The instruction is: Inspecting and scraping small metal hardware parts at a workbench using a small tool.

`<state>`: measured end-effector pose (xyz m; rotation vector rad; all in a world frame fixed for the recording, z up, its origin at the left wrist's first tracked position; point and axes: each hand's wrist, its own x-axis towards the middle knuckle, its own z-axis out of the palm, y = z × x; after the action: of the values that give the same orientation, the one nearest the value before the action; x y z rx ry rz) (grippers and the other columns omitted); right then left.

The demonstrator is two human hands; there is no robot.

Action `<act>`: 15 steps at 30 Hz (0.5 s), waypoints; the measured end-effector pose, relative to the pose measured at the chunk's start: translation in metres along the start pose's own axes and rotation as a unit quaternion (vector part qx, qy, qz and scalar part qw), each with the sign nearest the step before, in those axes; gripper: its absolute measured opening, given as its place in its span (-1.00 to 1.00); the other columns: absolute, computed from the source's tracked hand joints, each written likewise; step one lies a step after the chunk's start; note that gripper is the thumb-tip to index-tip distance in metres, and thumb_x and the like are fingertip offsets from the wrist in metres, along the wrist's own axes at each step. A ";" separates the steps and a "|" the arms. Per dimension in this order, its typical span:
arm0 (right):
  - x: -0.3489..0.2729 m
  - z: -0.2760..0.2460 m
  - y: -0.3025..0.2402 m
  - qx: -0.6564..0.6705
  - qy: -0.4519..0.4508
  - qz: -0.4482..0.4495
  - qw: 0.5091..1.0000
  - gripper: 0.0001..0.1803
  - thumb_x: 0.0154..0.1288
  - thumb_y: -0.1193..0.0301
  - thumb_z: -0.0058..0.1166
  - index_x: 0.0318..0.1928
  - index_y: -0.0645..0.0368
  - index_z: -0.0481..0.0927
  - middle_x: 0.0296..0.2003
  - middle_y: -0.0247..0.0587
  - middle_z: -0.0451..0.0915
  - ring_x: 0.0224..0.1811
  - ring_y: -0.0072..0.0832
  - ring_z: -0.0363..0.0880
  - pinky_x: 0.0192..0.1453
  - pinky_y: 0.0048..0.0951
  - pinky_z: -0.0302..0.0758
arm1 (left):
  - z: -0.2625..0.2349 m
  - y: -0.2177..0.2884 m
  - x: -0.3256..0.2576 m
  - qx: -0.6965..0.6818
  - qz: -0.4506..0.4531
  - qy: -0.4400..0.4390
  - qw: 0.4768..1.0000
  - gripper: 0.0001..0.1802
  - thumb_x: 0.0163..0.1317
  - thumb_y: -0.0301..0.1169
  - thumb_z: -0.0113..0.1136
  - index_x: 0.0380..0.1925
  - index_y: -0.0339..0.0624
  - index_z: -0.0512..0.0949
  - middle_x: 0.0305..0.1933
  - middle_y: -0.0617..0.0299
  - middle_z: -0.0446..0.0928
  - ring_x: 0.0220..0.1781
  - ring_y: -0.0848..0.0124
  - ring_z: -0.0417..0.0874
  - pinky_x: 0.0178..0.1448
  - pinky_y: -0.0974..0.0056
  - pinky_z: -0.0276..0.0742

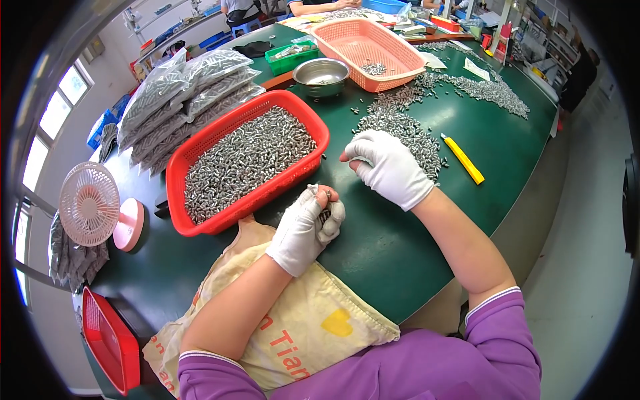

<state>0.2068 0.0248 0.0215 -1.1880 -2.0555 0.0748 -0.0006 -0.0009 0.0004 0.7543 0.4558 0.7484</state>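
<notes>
Both my hands wear white gloves with some fingertips bare. My left hand (303, 230) is curled closed around several small metal pins (325, 215), just off the near right corner of a red plastic basket (273, 179). Inside that basket lies a thick layer of small silvery metal pins (247, 160). My right hand (390, 170) hovers to the right, its fingers bent in toward the thumb; whatever they hold, if anything, is hidden. Just beyond it, a loose pile of the same pins (400, 130) spreads over the green table (387, 267).
A yellow utility knife (463, 160) lies right of the pile. Farther back stand a metal bowl (321, 75), a pink basket (360, 40) and a green box (291, 59). Filled plastic bags (180, 93) are stacked left, near a pink fan (90, 203). Yellowish cloth (300, 320) covers the near edge.
</notes>
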 end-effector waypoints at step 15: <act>0.009 0.023 0.013 -0.198 -0.027 -0.087 0.976 -0.81 0.05 0.29 0.17 -0.32 0.05 0.66 -0.14 -0.28 0.58 0.11 -0.18 0.43 0.20 -0.12 0.32 | -0.005 -0.007 0.003 -0.038 0.021 0.009 0.999 -0.82 0.27 -0.35 0.15 -0.16 -0.03 0.43 -0.33 0.27 0.48 -0.51 0.54 0.33 -0.44 0.47 0.23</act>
<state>0.1988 0.0459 0.0051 -1.2394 -2.2813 -0.4094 0.0012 -0.0002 -0.0080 0.6873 0.4268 0.8091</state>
